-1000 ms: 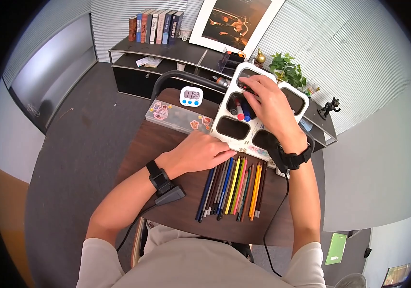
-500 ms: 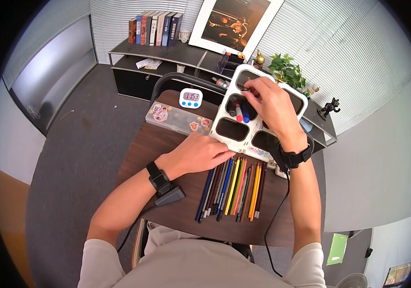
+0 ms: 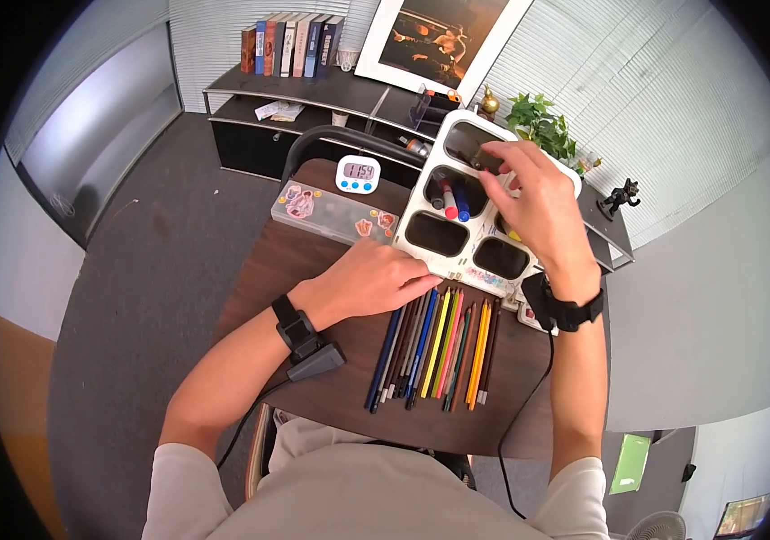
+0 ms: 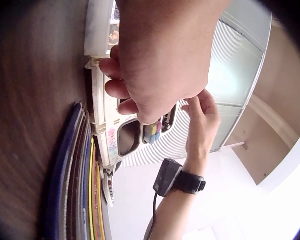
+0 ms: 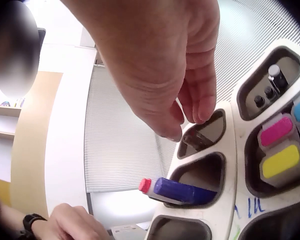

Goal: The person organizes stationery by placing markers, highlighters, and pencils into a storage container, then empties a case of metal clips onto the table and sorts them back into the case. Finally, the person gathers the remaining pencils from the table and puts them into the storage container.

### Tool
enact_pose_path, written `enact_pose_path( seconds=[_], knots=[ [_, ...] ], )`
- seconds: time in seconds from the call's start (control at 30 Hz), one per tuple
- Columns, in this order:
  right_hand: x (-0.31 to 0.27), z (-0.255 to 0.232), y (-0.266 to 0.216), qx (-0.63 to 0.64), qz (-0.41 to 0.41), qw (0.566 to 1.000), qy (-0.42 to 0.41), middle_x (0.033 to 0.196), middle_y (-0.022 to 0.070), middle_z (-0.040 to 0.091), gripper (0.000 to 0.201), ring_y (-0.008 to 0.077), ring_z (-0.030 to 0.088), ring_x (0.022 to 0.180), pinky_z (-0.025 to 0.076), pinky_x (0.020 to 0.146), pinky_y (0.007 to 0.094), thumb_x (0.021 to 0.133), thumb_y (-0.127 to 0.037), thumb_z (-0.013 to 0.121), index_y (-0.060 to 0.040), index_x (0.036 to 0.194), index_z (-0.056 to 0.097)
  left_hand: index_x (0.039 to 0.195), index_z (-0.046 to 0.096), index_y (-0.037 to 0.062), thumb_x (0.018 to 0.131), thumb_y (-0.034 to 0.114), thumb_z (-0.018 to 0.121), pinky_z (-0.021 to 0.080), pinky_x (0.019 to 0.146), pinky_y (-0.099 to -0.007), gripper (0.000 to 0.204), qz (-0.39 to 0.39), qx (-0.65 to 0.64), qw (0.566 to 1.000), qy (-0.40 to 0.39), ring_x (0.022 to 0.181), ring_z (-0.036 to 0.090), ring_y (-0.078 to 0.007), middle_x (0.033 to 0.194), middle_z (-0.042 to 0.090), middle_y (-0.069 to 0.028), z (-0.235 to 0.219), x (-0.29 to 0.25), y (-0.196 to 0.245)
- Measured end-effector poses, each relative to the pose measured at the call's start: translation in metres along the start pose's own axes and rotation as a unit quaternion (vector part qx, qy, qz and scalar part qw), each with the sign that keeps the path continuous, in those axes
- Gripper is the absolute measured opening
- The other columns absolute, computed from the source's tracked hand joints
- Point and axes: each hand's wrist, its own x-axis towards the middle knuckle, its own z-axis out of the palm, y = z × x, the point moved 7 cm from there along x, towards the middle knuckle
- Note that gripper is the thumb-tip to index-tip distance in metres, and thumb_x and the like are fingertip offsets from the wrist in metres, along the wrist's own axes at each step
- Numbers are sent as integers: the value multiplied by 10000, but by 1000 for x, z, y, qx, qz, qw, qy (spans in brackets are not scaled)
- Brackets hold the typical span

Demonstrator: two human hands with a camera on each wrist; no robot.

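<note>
A white organizer (image 3: 484,275) stands tilted on the desk. My right hand (image 3: 538,207) is above its upper left compartment, thumb and fingertips apart. In the right wrist view the same hand (image 5: 165,65) hovers over a small dark item (image 5: 197,140) inside that compartment. One compartment down, a red-capped marker (image 5: 146,186) and a blue marker (image 5: 185,191) lean out. My left hand (image 3: 371,283) rests against the organizer's lower left edge, its fingers loosely bent. The left wrist view has the fingertips of this hand (image 4: 165,65) at that edge; contact there is partly hidden.
Several colored pencils (image 3: 434,351) lie side by side below the organizer. A stickered translucent case (image 3: 331,214) and a white timer (image 3: 358,175) are at the upper left of the desk (image 3: 313,270). Highlighters (image 5: 280,160) fill another compartment. A cable (image 3: 522,409) hangs from my right wrist.
My right hand has shifted to the right, and its thumb and fingers have spread apart. My left hand stays at the organizer's edge.
</note>
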Motion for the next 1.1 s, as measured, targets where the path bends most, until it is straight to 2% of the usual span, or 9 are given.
enact_pose_path(
  seconds=[0.1,0.17,0.37,0.43,0.6,0.7,0.8,0.87,1.1],
  knots=[
    [-12,-20,-18,30,45,998,-18,1030,120,714,229,283,713,828,606,706,364,903,-49,781,-41,1128,739,842,779,51,979,251,743,543,572,-418,245,4,10,1000,3,595,692,-328,682,713,-139,1,0,-1],
    [-29,-27,-39,53,-7,998,-39,1008,97,709,184,259,701,799,600,687,334,896,-14,778,-30,1073,731,798,753,59,998,293,704,535,569,-444,312,11,19,1000,9,602,686,-337,677,699,-138,0,-1,0],
    [-129,7,-86,95,-110,941,-305,945,81,647,174,256,695,887,616,761,383,804,-81,730,-31,968,697,799,744,44,1005,294,694,537,586,-455,328,1,13,1000,-8,622,690,-345,704,707,-145,0,0,1],
    [-159,17,-96,108,-128,927,-337,941,80,630,191,251,684,877,609,766,373,791,-93,703,-13,964,689,802,744,43,1007,297,690,535,592,-459,331,0,4,1000,-6,625,688,-344,705,704,-148,0,0,1],
    [-181,13,-104,88,-146,929,-328,980,63,631,169,222,676,914,595,801,347,818,-99,697,-17,965,685,803,744,45,1006,302,690,532,596,-459,332,-13,-5,1000,-25,625,684,-348,699,700,-149,5,0,-2],
    [-187,11,-105,31,-164,909,-382,1077,58,686,260,209,704,981,600,808,325,812,-98,711,-19,1058,727,819,760,43,996,283,711,529,587,-440,302,-15,-3,1000,-25,619,684,-344,693,702,-149,7,0,-3],
    [-194,12,-109,-23,-219,900,-375,1088,46,686,263,180,692,999,585,795,297,822,-114,702,-33,1070,730,834,776,41,988,263,731,526,577,-424,274,-14,-3,1000,-24,613,684,-338,688,702,-150,6,0,-2],
    [-191,8,-114,-45,-261,909,-321,1035,20,659,117,136,642,929,546,739,272,843,-136,689,-61,930,713,832,775,41,988,263,731,525,578,-425,275,-13,-4,1000,-27,612,683,-337,687,701,-150,5,0,-1],
    [-182,12,-116,-48,-306,902,-301,1046,11,674,133,133,647,923,545,713,268,863,-148,689,-70,968,711,803,756,43,988,275,733,523,579,-431,298,-5,-8,1000,-13,614,679,-344,674,688,-149,3,1,3]
  ],
)
